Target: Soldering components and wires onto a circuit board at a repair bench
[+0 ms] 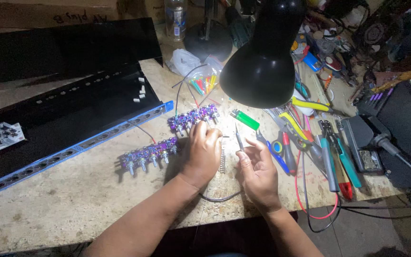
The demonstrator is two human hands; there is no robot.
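Purple circuit board under palm-down left hand, right hand pinching screwdriver upright

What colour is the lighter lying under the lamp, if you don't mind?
Bright green lighter, seen in the head view.

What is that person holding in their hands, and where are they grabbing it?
The right hand pinches a thin metal tool by its lower end. The left hand rests on the table; any hold is hidden.

Lamp behind hands, pliers right.
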